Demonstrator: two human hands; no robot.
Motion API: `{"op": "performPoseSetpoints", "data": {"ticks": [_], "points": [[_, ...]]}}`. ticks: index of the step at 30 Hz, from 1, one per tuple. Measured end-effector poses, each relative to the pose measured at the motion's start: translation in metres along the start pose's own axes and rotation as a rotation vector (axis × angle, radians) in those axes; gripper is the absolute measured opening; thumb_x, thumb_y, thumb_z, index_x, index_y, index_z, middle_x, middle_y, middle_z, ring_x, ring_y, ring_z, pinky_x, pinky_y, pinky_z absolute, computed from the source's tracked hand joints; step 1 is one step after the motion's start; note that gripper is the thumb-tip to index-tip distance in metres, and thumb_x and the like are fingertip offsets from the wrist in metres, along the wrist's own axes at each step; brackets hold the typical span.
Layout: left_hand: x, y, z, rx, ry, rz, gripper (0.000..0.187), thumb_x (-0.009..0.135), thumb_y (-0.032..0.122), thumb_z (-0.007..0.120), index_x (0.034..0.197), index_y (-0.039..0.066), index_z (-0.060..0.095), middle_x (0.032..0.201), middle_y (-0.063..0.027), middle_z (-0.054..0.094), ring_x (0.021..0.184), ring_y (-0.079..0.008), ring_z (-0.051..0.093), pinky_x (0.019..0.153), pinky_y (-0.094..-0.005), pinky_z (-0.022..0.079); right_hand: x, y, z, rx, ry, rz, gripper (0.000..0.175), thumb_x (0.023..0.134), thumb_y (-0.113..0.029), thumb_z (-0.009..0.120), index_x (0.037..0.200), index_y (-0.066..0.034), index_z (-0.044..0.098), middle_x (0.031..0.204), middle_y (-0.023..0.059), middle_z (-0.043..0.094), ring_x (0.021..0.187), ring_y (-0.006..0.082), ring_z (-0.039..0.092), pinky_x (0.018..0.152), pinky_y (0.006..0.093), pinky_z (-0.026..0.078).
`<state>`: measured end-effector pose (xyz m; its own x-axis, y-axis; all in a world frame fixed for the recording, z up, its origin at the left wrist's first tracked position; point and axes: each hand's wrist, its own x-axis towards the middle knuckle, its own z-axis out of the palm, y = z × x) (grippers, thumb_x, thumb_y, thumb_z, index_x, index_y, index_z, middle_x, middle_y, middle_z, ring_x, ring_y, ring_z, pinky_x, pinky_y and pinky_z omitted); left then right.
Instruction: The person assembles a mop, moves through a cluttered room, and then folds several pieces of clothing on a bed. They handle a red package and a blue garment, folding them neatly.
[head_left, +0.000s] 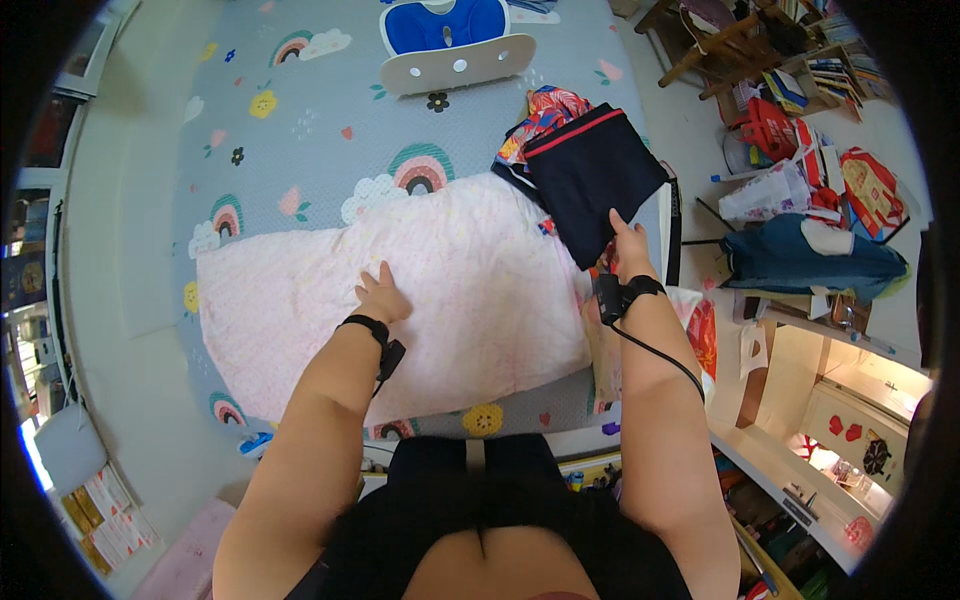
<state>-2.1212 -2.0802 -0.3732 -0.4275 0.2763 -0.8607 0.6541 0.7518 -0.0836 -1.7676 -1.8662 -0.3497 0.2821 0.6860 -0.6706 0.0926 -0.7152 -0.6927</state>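
A folded black garment (592, 180) with a red stripe is at the right side of the bed, partly over a multicoloured patterned cloth (551, 112). My right hand (631, 244) grips its near edge, thumb on top and fingers mostly hidden beneath. Spread across the bed before me is a pale pink cloth (480, 285), fairly flat with small wrinkles. My left hand (384, 298) rests on or just over its middle, fingers apart and holding nothing. Both wrists carry black straps with small devices.
A seat with blue padding (450, 66) stands on the grey patterned bed sheet (300, 142) at the far side. Bags (701, 337) are beside the bed near my right forearm. Further right are a blue draped cloth (810, 255), a red bag (769, 127) and a wooden chair (720, 52).
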Motion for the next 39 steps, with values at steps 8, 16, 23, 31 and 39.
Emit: {"op": "performPoseSetpoints", "data": {"ticks": [8, 16, 23, 31, 39], "points": [[0.069, 0.052, 0.033, 0.194, 0.02, -0.364, 0.101, 0.081, 0.023, 0.061, 0.146, 0.023, -0.016, 0.149, -0.0253, -0.016, 0.139, -0.0445, -0.005, 0.103, -0.0643, 0.021, 0.075, -0.007, 0.014, 0.173, -0.157, 0.16, 0.075, 0.078, -0.028, 0.072, 0.135, 0.0019, 0.034, 0.125, 0.0227, 0.049, 0.109, 0.0364, 0.053, 0.087, 0.0512, 0.047], [0.082, 0.064, 0.036, 0.058, 0.086, -0.433, 0.108, 0.078, 0.029, 0.068, 0.146, 0.022, -0.015, 0.149, -0.0254, -0.017, 0.139, -0.0437, -0.009, 0.102, -0.0647, 0.022, 0.059, -0.098, 0.028, 0.245, -0.146, -0.595, 0.034, 0.088, -0.01, 0.059, 0.12, 0.0002, 0.053, 0.113, 0.0114, 0.061, 0.097, 0.0217, 0.06, 0.088, 0.0307, 0.046], [0.083, 0.071, 0.034, 0.133, 0.019, -0.486, 0.121, 0.071, 0.034, 0.077, 0.146, 0.02, -0.017, 0.149, -0.0254, -0.017, 0.139, -0.0435, -0.009, 0.103, -0.0636, 0.021, 0.078, -0.078, 0.032, 0.168, -0.003, -0.222, 0.043, 0.087, -0.017, 0.062, 0.124, 0.0026, 0.049, 0.119, 0.0148, 0.058, 0.104, 0.0249, 0.058, 0.093, 0.0335, 0.045], [0.087, 0.068, 0.039, 0.079, 0.062, -0.465, 0.124, 0.068, 0.029, 0.08, 0.146, 0.019, -0.016, 0.149, -0.0257, -0.016, 0.139, -0.0442, -0.009, 0.104, -0.0639, 0.02, 0.121, -0.033, -0.004, 0.009, -0.07, 0.027, 0.077, 0.08, -0.044, 0.068, 0.136, -0.0012, 0.039, 0.132, 0.0157, 0.049, 0.118, 0.0295, 0.049, 0.099, 0.0389, 0.039], [0.088, 0.069, 0.038, 0.042, 0.047, -0.474, 0.124, 0.067, 0.03, 0.08, 0.146, 0.019, -0.016, 0.149, -0.0257, -0.019, 0.138, -0.0432, -0.013, 0.106, -0.0635, 0.015, 0.143, -0.004, 0.003, 0.176, -0.381, 0.218, 0.096, 0.074, -0.065, 0.063, 0.141, -0.0032, 0.033, 0.141, 0.0146, 0.041, 0.126, 0.0316, 0.042, 0.107, 0.0426, 0.03]]}}
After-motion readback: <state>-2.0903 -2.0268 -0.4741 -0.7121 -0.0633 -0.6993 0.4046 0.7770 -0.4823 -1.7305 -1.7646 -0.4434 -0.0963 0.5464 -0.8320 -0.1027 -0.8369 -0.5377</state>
